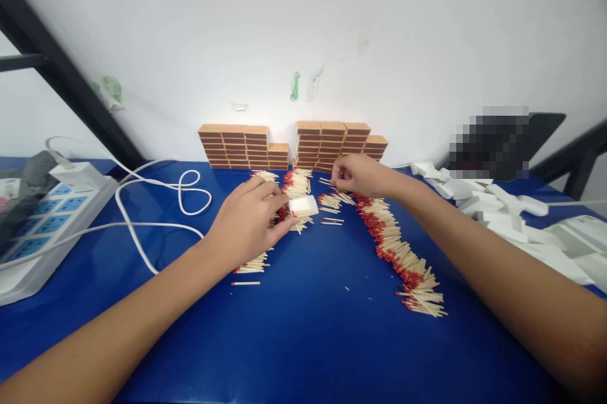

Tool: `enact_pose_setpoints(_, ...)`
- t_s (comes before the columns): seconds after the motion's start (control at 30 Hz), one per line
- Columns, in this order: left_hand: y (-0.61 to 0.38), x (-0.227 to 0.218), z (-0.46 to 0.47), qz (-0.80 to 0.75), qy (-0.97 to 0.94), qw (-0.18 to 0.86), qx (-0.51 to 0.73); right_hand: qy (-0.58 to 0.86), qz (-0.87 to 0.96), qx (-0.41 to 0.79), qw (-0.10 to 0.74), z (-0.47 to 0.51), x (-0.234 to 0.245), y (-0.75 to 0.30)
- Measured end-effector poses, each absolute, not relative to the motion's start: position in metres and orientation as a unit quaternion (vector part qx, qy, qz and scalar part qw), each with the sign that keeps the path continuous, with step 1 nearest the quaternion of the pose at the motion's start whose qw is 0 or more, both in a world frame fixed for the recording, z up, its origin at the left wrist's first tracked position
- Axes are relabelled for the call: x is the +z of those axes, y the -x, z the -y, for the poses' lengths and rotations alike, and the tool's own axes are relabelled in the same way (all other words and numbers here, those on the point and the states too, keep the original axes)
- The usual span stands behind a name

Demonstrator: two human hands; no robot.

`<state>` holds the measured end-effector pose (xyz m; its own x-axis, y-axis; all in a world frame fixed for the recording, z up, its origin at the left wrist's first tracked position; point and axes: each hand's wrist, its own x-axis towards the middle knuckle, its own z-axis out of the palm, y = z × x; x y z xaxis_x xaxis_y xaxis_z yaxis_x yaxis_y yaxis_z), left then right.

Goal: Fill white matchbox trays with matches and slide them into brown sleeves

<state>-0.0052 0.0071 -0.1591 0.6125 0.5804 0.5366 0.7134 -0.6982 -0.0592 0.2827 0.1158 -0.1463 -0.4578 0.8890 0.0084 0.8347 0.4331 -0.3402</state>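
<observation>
Gripped a white tray (304, 203) in the left hand (251, 217), seemingly to steady it, and pinched right hand (358, 175) fingertips together near loose matches (337, 199), unable to tell whether holding any.

Matchboxes (234, 148) behind matches (389, 239), power strip (61, 227) at left

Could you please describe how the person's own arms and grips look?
The left grip and right grip are bare hands, with no glove or ring visible. The left forearm and right forearm are bare too: no sleeve, watch or bracelet shows.
</observation>
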Motion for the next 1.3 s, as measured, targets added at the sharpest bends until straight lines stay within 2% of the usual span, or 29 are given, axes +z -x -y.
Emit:
enact_pose_setpoints(0.2,0.005,-0.159,-0.007,0.358,0.886,0.134,-0.263,0.484,0.828,0.208,0.192,-0.112,-0.146,-0.277)
enact_pose_setpoints(0.4,0.005,-0.159,-0.007,0.363,0.885,0.134,-0.261,0.475,0.828,0.212,0.212,-0.113,-0.145,-0.277)
enact_pose_setpoints(0.57,0.005,-0.159,-0.007,0.362,0.887,0.135,-0.254,0.51,0.769,0.28,0.265,-0.11,-0.141,-0.277)
enact_pose_setpoints(0.7,0.005,-0.159,-0.007,0.364,0.888,0.125,-0.251,0.533,0.749,0.296,0.259,-0.111,-0.143,-0.278)
enact_pose_setpoints(0.9,0.005,-0.159,-0.006,0.362,0.884,0.131,-0.266,0.562,0.772,0.215,0.205,-0.116,-0.154,-0.276)
enact_pose_setpoints(1.3,0.004,-0.159,-0.007,0.36,0.887,0.134,-0.256,0.576,0.792,0.16,0.124,-0.11,-0.158,-0.264)
